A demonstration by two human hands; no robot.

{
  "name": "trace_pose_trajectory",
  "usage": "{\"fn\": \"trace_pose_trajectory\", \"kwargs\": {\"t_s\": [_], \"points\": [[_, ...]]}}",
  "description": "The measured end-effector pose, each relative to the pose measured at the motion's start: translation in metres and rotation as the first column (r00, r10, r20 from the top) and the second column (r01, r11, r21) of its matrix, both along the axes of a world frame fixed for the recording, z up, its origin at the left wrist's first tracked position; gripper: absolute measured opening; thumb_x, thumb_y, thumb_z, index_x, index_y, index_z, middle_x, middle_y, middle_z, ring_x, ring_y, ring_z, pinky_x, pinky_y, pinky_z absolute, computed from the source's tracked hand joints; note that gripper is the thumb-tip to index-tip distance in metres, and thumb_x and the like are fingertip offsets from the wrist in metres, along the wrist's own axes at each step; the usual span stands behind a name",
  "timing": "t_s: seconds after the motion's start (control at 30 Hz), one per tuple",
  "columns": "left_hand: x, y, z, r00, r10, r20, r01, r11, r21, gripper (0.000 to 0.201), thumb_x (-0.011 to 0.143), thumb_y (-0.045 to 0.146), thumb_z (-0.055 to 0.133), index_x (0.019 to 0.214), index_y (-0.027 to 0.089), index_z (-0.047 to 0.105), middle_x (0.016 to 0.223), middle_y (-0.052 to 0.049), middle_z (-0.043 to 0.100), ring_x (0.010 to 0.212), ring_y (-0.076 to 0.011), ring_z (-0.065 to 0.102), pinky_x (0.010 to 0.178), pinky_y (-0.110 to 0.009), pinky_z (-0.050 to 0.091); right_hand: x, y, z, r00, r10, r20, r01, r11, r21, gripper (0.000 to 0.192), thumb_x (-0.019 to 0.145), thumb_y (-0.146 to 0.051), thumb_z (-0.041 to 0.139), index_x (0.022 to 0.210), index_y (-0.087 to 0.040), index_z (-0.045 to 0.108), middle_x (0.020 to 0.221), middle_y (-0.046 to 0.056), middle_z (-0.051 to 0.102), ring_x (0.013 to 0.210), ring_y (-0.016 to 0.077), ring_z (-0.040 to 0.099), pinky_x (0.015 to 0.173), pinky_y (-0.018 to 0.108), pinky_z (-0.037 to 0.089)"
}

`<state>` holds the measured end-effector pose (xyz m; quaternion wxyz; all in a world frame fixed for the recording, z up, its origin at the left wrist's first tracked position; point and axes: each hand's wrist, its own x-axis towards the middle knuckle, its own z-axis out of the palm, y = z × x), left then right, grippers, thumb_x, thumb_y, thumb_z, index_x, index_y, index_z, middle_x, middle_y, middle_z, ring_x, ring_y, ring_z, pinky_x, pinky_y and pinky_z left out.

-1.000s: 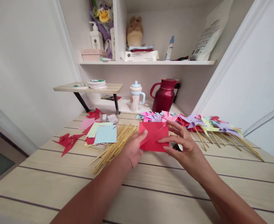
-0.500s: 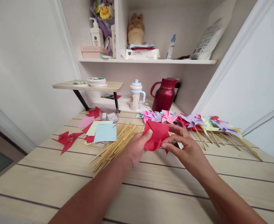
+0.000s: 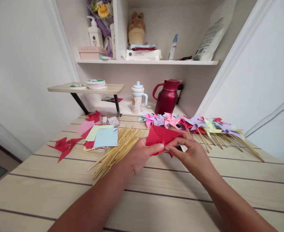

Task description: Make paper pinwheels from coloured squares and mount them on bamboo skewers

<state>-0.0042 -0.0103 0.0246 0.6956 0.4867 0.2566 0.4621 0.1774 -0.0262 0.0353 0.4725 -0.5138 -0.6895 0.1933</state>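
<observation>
- We are holding a thin, bright red, folded paper sheet (image 3: 162, 132) between both hands, in front of us over the pale, dark-lined wooden plank table (image 3: 156, 206)
- Our bare left hand (image 3: 142, 154) is clamping the sheet's lower left part, its thumb lying across the front and pointing right; the fingers behind are hiding from us, so we are not telling how they are bearing on the paper
- Our bare right hand (image 3: 189, 150) is pinching the lower right part between thumb and fingers
- What is mattering most, as we are judging it, is how the sheet is lying from these grips: most of it is standing above the two thumbs, its long upper edge running left to right and its pointed right end reaching over the right fingers
- So the right hand is sitting nearer that point, while both thumb tips are almost meeting at the lower middle, where a small folded flap is showing
- Beyond the left forearm a loose bundle of thin, straw-coloured round sticks (image 3: 116, 153) is lying aslant, just beside a pale blue square paper sheet (image 3: 105, 138)
- Beyond the right hand, many-coloured folded paper pinwheels (image 3: 197, 123) are lying in a row
</observation>
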Motion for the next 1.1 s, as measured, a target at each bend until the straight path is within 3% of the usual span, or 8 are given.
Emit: {"fn": "trace_pose_trajectory", "kwargs": {"t_s": [0.1, 0.27, 0.6, 0.97, 1.1], "points": [[0.001, 0.0, -0.002, 0.999, 0.022, -0.029, -0.021, 1.0, 0.016, 0.033, 0.077, 0.027, 0.077, 0.108, 0.017, 0.074, 0.109, -0.012, 0.075, 0.103, -0.0272, 0.067, 0.1, -0.043, 0.045, -0.001, -0.001, 0.002, 1.0, 0.007, 0.005, -0.007, 1.0, -0.001, 0.021, 0.079, -0.043, 0.074, 0.066, -0.027, 0.072, 0.088, 0.006, 0.058, 0.083, 0.025, 0.058, 0.078, 0.042, 0.048], [0.005, 0.002, -0.006, 0.997, 0.069, -0.046, -0.068, 0.997, 0.033, 0.031, 0.076, 0.025, 0.076, 0.106, 0.015, 0.074, 0.103, -0.01, 0.075, 0.099, -0.0256, 0.067, 0.095, -0.039, 0.046, -0.001, -0.002, 0.003, 1.0, 0.004, 0.008, -0.004, 1.0, 0.005, 0.023, 0.079, -0.047, 0.074, 0.067, -0.027, 0.073, 0.082, 0.005, 0.058, 0.079, 0.0238, 0.057, 0.072, 0.039, 0.048], [0.007, -0.003, -0.002, 0.991, 0.109, -0.074, -0.105, 0.993, 0.047, 0.031, 0.078, 0.03, 0.075, 0.106, 0.015, 0.074, 0.104, -0.009, 0.076, 0.099, -0.0239, 0.068, 0.098, -0.041, 0.047, -0.001, -0.004, 0.007, 1.0, 0.013, -0.026, -0.012, 1.0, 0.013, 0.022, 0.082, -0.035, 0.071, 0.064, -0.024, 0.067, 0.086, 0.003, 0.064, 0.078, 0.0197, 0.058, 0.075, 0.034, 0.046], [0.012, -0.006, -0.002, 0.939, 0.29, -0.187, -0.286, 0.957, 0.049, 0.024, 0.074, 0.027, 0.075, 0.095, 0.014, 0.076, 0.097, -0.009, 0.078, 0.087, -0.0221, 0.07, 0.084, -0.034, 0.052, -0.003, -0.007, 0.01, 1.0, -0.03, -0.003, 0.03, 0.997, -0.069, 0.021, 0.08, -0.039, 0.074, 0.066, -0.024, 0.07, 0.073, 0.001, 0.068, 0.072, 0.0206, 0.061, 0.071, 0.035, 0.046], [0.011, -0.007, 0.0, 0.917, 0.32, -0.24, -0.31, 0.947, 0.079, 0.023, 0.076, 0.027, 0.073, 0.097, 0.016, 0.077, 0.098, -0.007, 0.079, 0.089, -0.0223, 0.071, 0.082, -0.031, 0.052, 0.0, -0.006, 0.008, 0.999, -0.031, 0.024, 0.03, 0.998, 0.046, 0.02, 0.083, -0.037, 0.072, 0.067, -0.025, 0.069, 0.086, 0.003, 0.07, 0.085, 0.0234, 0.064, 0.079, 0.038, 0.049]]}}
